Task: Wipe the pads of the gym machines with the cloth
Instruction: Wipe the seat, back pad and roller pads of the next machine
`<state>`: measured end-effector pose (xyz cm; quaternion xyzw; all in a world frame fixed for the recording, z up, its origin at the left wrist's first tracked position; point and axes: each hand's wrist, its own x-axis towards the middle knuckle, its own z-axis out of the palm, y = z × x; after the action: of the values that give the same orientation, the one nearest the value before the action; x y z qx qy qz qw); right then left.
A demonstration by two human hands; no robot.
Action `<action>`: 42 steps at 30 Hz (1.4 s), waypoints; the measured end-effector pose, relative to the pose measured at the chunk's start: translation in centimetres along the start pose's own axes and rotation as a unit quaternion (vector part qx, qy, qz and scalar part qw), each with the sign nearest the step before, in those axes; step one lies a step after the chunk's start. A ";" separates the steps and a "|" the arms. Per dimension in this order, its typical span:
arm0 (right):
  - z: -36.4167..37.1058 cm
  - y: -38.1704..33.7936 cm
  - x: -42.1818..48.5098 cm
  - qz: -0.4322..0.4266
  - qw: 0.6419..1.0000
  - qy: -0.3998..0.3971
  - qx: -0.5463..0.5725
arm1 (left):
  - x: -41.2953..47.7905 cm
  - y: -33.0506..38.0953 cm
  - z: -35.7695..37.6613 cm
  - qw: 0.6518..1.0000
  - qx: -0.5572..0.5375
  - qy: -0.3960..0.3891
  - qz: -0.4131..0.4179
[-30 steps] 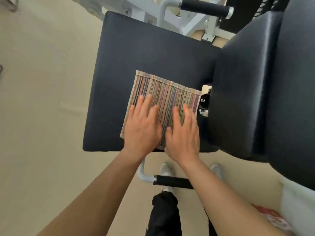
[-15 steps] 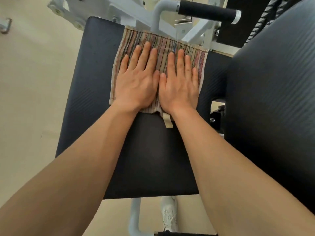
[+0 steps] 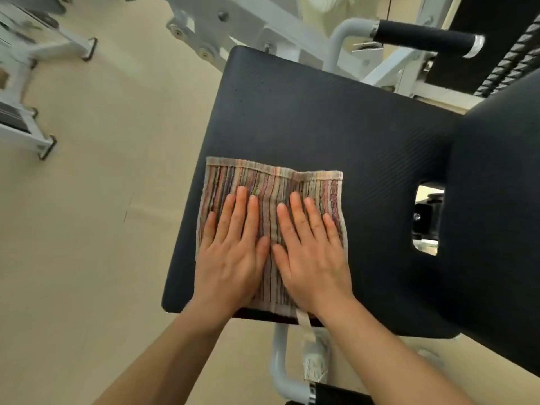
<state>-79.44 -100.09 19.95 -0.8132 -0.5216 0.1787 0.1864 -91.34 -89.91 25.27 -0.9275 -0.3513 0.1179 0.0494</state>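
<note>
A striped multicolour cloth (image 3: 271, 182) lies flat on the near left part of the black seat pad (image 3: 306, 118) of a gym machine. My left hand (image 3: 230, 255) presses on the cloth's left half with straight fingers. Beside it, my right hand (image 3: 312, 252) presses flat on the right half, thumbs nearly touching. A pale fabric loop (image 3: 304, 317) of the cloth hangs over the pad's near edge. The black backrest pad (image 3: 496, 214) rises on the right.
White machine frame (image 3: 280, 27) and a black foam-grip handle (image 3: 420, 38) stand beyond the seat. Another handle (image 3: 330, 394) and a white shoe (image 3: 315, 361) show below the near edge. Beige floor (image 3: 102, 200) lies to the left, with another machine's white feet (image 3: 43, 144) at far left.
Both hands pushed the cloth to the far edge of the seat pad, then drew it back to the near edge, a little further left than a second ago.
</note>
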 end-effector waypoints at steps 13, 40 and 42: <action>-7.2 4.2 24.3 0.039 0.997 0.065 -0.007 | 24.6 -3.4 -5.2 0.997 -0.051 0.057 -0.004; -3.9 6.0 8.5 0.149 0.985 0.083 0.025 | 10.9 4.5 -1.3 0.999 -0.001 0.026 0.043; -2.8 5.8 4.1 0.176 0.982 0.071 0.021 | 7.9 5.7 -0.5 0.997 0.005 0.018 0.074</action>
<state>-71.91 -98.93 19.17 -0.8989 -0.3515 0.1614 0.2061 -81.85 -89.00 23.29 -0.9525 -0.2805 0.1067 0.0516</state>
